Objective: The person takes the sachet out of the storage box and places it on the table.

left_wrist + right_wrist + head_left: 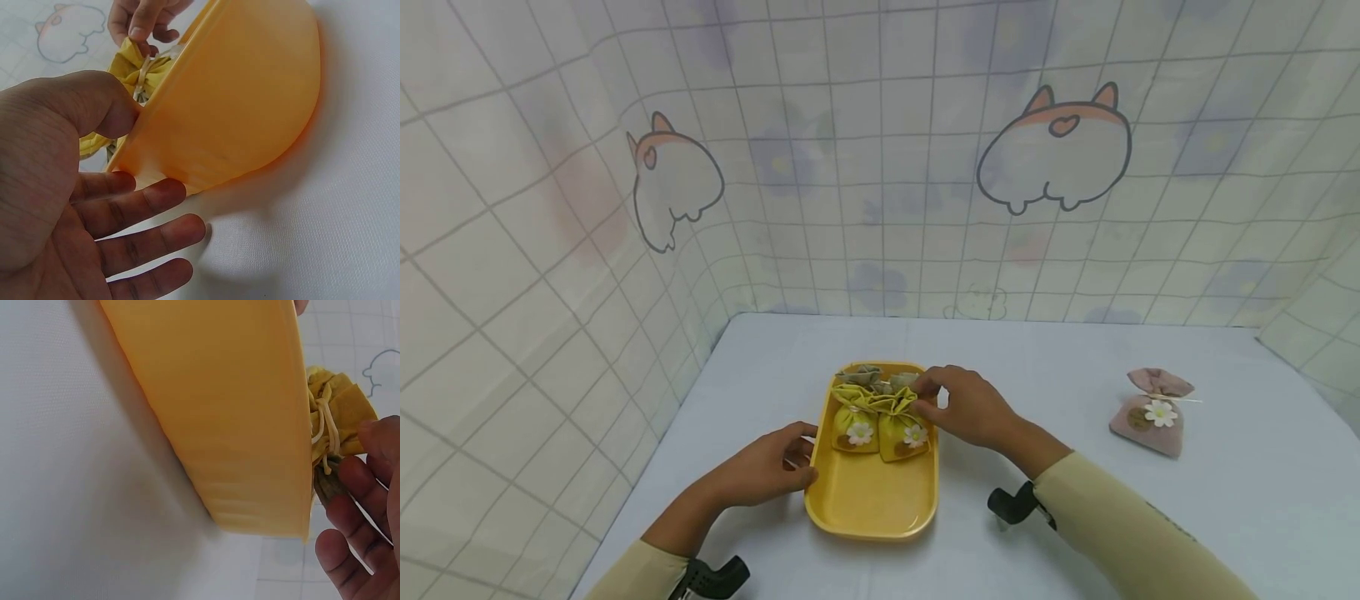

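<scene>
As the right grip [973, 406] pinches 1 yellow pouch [892, 437] inside the tray [872, 500], placing looks in hand!
Left grip [763, 468], fingers apart, touches tray; next likely needs gentle release.

- No words, brands or numbers can be read in any of the three views.
- Right sleeve [1127, 533]: a short row of tiny dark marks lies along the forearm, too small to make out as letters.
- Mauve drawstring pouch [1150, 437]: a round brown patch [1138, 419] sits beside the white flower; whether it bears print cannot be told.
- Right yellow drawstring pouch [891, 433]: a brown patch shows below its flower, likewise too small to read.
- Grid-patterned wall cloth [880, 250]: a heart outline is the clear symbol on the left corgi drawing [681, 183] and the right corgi drawing [1052, 158].
</scene>
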The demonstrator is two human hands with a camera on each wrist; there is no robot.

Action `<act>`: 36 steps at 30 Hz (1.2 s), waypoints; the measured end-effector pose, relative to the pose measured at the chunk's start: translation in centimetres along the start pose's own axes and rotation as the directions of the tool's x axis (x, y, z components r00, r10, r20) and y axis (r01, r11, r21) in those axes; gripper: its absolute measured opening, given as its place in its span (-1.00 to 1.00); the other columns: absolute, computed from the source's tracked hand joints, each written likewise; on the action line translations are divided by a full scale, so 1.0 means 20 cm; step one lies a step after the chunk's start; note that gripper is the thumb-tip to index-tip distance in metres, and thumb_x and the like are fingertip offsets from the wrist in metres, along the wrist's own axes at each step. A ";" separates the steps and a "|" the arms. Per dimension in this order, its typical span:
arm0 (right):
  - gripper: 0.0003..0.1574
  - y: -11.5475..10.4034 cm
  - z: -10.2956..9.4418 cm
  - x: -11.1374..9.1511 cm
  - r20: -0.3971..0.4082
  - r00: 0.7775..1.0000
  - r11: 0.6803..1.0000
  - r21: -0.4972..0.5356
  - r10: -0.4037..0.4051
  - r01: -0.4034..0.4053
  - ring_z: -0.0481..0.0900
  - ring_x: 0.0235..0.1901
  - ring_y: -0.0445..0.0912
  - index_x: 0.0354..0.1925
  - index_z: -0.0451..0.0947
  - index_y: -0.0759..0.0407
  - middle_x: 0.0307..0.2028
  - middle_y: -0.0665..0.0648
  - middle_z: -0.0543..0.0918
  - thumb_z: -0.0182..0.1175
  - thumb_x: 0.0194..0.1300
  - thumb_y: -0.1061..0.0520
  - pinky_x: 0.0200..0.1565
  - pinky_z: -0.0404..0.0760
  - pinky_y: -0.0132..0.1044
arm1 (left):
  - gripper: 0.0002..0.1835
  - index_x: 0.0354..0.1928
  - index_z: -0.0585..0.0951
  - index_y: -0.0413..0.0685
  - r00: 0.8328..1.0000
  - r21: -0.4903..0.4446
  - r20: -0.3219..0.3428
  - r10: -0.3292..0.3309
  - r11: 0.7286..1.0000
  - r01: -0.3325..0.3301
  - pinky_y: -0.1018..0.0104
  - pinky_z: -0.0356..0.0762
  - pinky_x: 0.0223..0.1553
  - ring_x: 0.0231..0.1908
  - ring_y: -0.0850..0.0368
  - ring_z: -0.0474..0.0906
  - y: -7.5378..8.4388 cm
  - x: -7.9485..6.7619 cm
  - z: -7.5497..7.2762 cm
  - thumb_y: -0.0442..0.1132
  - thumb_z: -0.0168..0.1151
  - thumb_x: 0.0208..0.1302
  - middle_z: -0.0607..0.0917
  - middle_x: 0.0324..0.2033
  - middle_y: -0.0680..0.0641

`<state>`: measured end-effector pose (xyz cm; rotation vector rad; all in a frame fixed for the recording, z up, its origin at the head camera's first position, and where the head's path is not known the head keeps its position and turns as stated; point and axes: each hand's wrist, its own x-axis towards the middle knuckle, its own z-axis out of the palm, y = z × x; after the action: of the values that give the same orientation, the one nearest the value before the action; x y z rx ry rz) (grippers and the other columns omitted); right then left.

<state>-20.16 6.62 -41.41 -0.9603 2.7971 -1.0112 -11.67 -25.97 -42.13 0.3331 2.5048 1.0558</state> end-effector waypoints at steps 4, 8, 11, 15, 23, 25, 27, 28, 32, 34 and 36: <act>-0.84 0.00 0.01 0.00 -0.016 1.000 1.000 0.012 -0.017 0.017 0.62 -0.22 -0.01 -0.10 0.67 -0.01 -0.31 -0.18 0.61 0.36 0.37 0.03 -0.16 0.58 -0.15 | -0.36 0.37 0.42 -0.17 1.000 0.001 -0.003 -0.003 1.000 0.003 0.03 0.64 0.01 -0.04 0.06 0.63 0.00 0.00 0.00 -0.13 0.36 0.31 0.68 0.00 -0.06; -0.90 0.01 0.01 0.01 -0.032 0.999 1.000 0.016 -0.027 0.027 0.62 -0.23 -0.01 -0.13 0.67 -0.03 -0.31 -0.18 0.61 0.34 0.39 0.05 -0.16 0.57 -0.15 | -0.36 0.37 0.43 -0.16 1.000 0.008 -0.009 -0.015 1.000 0.015 0.05 0.64 0.01 -0.04 0.08 0.63 0.01 0.00 0.01 -0.13 0.36 0.31 0.68 0.00 -0.05; -0.92 0.00 0.01 0.01 -0.042 0.999 1.000 0.011 -0.018 0.019 0.62 -0.23 0.00 -0.17 0.67 -0.05 -0.30 -0.17 0.61 0.34 0.39 0.04 -0.18 0.56 -0.16 | -0.36 0.37 0.43 -0.15 1.000 0.005 -0.010 -0.023 1.000 0.023 0.05 0.64 0.00 -0.04 0.08 0.62 0.00 0.00 0.01 -0.12 0.36 0.30 0.68 0.00 -0.04; -0.94 -0.01 0.00 0.01 -0.050 0.999 1.000 0.007 0.000 0.000 0.62 -0.20 0.00 -0.19 0.68 -0.07 -0.28 -0.15 0.62 0.34 0.38 0.02 -0.18 0.57 -0.18 | -0.36 0.37 0.43 -0.15 1.000 0.003 -0.005 -0.021 1.000 0.021 0.04 0.64 0.00 -0.04 0.07 0.63 0.00 0.00 0.01 -0.12 0.36 0.30 0.68 0.00 -0.05; -0.94 -0.04 -0.04 -0.01 -0.061 0.998 1.000 -0.008 -0.005 0.005 0.57 -0.25 -0.17 -0.20 0.69 -0.07 -0.27 -0.16 0.63 0.35 0.37 0.02 -0.18 0.59 -0.21 | -0.37 0.36 0.43 -0.13 1.000 0.010 -0.010 -0.020 1.000 0.020 0.04 0.64 0.01 -0.04 0.08 0.63 -0.01 0.01 0.01 -0.12 0.37 0.30 0.68 0.00 -0.03; -0.94 -0.05 -0.05 -0.01 -0.064 0.998 1.000 -0.008 -0.008 0.008 0.55 -0.25 -0.19 -0.21 0.68 -0.07 -0.28 -0.16 0.62 0.35 0.37 0.02 -0.19 0.60 -0.21 | -0.36 0.36 0.43 -0.12 1.000 0.011 -0.010 -0.024 1.000 0.024 0.04 0.64 0.01 -0.04 0.08 0.63 -0.01 0.01 0.01 -0.11 0.37 0.30 0.68 -0.01 -0.03; -0.94 -0.06 -0.06 -0.01 -0.069 0.998 1.000 -0.004 -0.015 0.015 0.55 -0.26 -0.19 -0.20 0.67 -0.06 -0.28 -0.16 0.61 0.34 0.38 0.02 -0.18 0.60 -0.21 | -0.36 0.36 0.44 -0.11 1.000 0.014 -0.009 -0.026 1.000 0.026 0.03 0.64 0.01 -0.04 0.09 0.63 -0.01 0.01 0.01 -0.10 0.38 0.30 0.69 -0.01 -0.02; -0.93 -0.06 -0.06 -0.01 -0.072 0.997 1.000 0.000 -0.016 0.016 0.55 -0.26 -0.19 -0.19 0.66 -0.06 -0.27 -0.15 0.61 0.33 0.38 0.02 -0.18 0.61 -0.21 | -0.36 0.36 0.44 -0.11 1.000 0.015 -0.008 -0.026 1.000 0.026 0.03 0.64 0.01 -0.04 0.08 0.63 -0.01 0.01 0.01 -0.11 0.38 0.29 0.69 -0.01 -0.02; -0.91 -0.07 -0.10 -0.01 -0.093 0.995 1.000 0.009 -0.025 0.026 0.55 -0.24 -0.16 -0.16 0.65 -0.02 -0.26 -0.11 0.61 0.32 0.39 0.02 -0.16 0.61 -0.17 | -0.37 0.36 0.44 -0.13 1.000 0.022 -0.005 -0.012 1.000 0.012 0.02 0.64 0.01 -0.04 0.07 0.63 -0.01 0.01 0.00 -0.11 0.37 0.30 0.69 -0.01 -0.03; -0.89 -0.08 -0.11 -0.01 -0.106 0.994 1.000 0.005 -0.025 0.026 0.55 -0.23 -0.15 -0.16 0.66 -0.01 -0.25 -0.10 0.62 0.33 0.39 0.02 -0.15 0.62 -0.16 | -0.37 0.36 0.43 -0.13 1.000 0.020 -0.004 -0.004 1.000 0.004 0.02 0.64 0.00 -0.04 0.07 0.63 -0.01 0.01 0.00 -0.12 0.36 0.31 0.69 0.00 -0.04; -0.89 -0.08 -0.13 -0.01 -0.116 0.993 1.000 0.005 -0.024 0.024 0.55 -0.23 -0.14 -0.16 0.67 0.00 -0.25 -0.10 0.63 0.33 0.39 0.02 -0.15 0.62 -0.16 | -0.37 0.36 0.43 -0.14 1.000 0.018 -0.001 -0.002 1.000 0.002 0.02 0.65 0.00 -0.03 0.06 0.63 -0.01 0.01 0.00 -0.11 0.36 0.31 0.69 0.00 -0.04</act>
<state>-19.62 7.32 -38.54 -0.9673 2.8791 -1.1134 -11.82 -25.99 -42.28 0.3350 2.5161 1.0331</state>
